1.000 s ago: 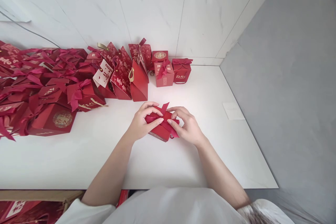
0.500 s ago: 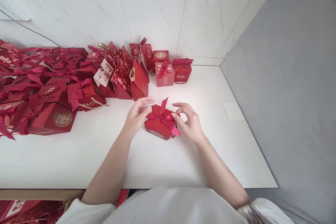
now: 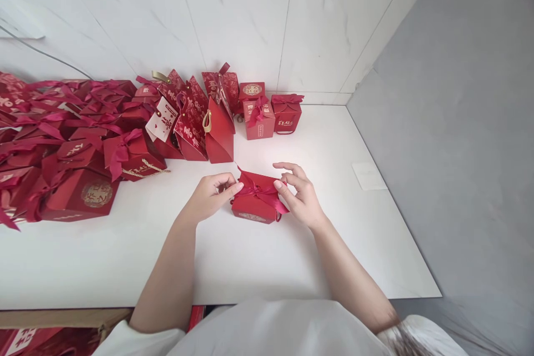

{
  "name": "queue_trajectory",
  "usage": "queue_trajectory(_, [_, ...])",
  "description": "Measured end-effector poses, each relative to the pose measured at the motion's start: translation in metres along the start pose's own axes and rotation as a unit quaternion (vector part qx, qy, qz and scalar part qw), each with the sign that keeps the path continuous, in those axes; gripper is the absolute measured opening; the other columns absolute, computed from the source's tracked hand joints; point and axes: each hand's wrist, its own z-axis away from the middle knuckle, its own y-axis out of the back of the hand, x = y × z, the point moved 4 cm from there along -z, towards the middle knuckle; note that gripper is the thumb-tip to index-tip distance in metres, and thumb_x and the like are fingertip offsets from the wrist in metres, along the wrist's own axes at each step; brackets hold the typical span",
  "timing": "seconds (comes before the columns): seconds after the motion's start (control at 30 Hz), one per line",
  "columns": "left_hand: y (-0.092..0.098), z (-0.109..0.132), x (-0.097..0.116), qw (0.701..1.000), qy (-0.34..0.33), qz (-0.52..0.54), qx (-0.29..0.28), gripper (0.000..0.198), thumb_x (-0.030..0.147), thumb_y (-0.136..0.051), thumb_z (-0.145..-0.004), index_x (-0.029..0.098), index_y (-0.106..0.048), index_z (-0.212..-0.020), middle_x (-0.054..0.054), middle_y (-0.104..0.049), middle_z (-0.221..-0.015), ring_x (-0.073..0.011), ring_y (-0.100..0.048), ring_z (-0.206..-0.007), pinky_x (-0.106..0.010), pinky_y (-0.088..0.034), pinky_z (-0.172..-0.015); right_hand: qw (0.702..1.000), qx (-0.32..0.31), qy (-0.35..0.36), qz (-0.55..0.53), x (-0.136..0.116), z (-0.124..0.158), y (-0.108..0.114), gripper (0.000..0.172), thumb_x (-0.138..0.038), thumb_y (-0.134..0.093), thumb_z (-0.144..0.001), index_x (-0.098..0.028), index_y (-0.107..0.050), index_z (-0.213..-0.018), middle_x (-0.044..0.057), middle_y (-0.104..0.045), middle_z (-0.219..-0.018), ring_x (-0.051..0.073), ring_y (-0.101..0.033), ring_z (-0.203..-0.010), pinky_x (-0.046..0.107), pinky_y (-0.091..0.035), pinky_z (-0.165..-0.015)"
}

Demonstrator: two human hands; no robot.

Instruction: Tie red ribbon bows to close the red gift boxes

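On the white table in front of me sits a small red gift box (image 3: 255,214) with a gold emblem on its near face. A dark pink ribbon (image 3: 256,193) is tied in a bow across its top. My left hand (image 3: 213,196) pinches the ribbon at the box's left edge between thumb and forefinger. At the right edge, my right hand (image 3: 299,194) has its thumb and finger closed on the other side of the ribbon, its upper fingers lifted away. A ribbon tail hangs down beside the box's right end.
Many red gift boxes (image 3: 79,189) with bows crowd the table's left. Several pointed red boxes (image 3: 219,139) and smaller square boxes (image 3: 259,122) stand near the marble-patterned wall. A pale square (image 3: 369,176) lies by the right edge. Below the front edge is a cardboard carton (image 3: 62,318).
My left hand has closed on the ribbon's left side; the ribbon end that stood up there is pulled left and lower. My right hand stays at the right side. The view has shifted slightly.
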Motion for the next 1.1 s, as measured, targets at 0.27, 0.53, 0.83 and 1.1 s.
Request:
queue_trajectory(0.27, [0.003, -0.004, -0.004, 0.999, -0.006, 0.033, 0.036, 0.038, 0.047, -0.057, -0.092, 0.019, -0.048, -0.069, 0.002, -0.045, -0.069, -0.0135, -0.042, -0.066, -0.027, -0.036, -0.063, 0.997, 0.040, -0.057, -0.025, 0.017, -0.005, -0.001, 0.037, -0.046, -0.052, -0.098, -0.022, -0.061, -0.070, 0.012, -0.057, -0.131, 0.027, -0.048, -0.133, 0.047, -0.040, -0.109])
queue_trajectory(0.53, [0.013, -0.007, -0.023, 0.997, -0.053, 0.018, -0.044, 0.066, 0.043, -0.080, -0.073, 0.028, -0.053, -0.132, -0.011, -0.052, -0.142, -0.0292, -0.051, -0.131, -0.041, -0.047, -0.103, 0.995, -0.001, -0.083, -0.058, 0.025, -0.005, 0.004, 0.035, -0.056, -0.047, -0.097, -0.026, -0.063, -0.106, 0.010, -0.054, -0.140, 0.027, -0.051, -0.132, 0.049, -0.040, -0.111])
queue_trajectory(0.83, [-0.025, -0.022, -0.026, 0.991, -0.067, 0.111, -0.042, 0.085, 0.040, -0.088, -0.063, 0.019, -0.052, -0.137, -0.018, -0.059, -0.138, -0.0344, -0.060, -0.124, -0.046, -0.054, -0.100, 0.973, -0.204, -0.070, -0.080, 0.031, -0.001, -0.005, 0.104, -0.046, -0.085, -0.070, -0.030, -0.028, -0.155, 0.012, -0.039, -0.157, 0.033, -0.036, -0.146, 0.055, -0.034, -0.118])
queue_trajectory(1.1, [-0.049, -0.035, -0.046, 0.973, -0.055, 0.191, 0.115, 0.067, 0.064, -0.048, -0.092, 0.014, -0.052, -0.136, -0.016, -0.059, -0.140, -0.0324, -0.054, -0.131, -0.046, -0.043, -0.112, 0.981, -0.060, -0.066, -0.173, 0.039, -0.010, -0.024, 0.068, -0.056, -0.051, -0.096, -0.024, -0.032, -0.153, 0.008, -0.040, -0.158, 0.024, -0.039, -0.145, 0.042, -0.037, -0.119])
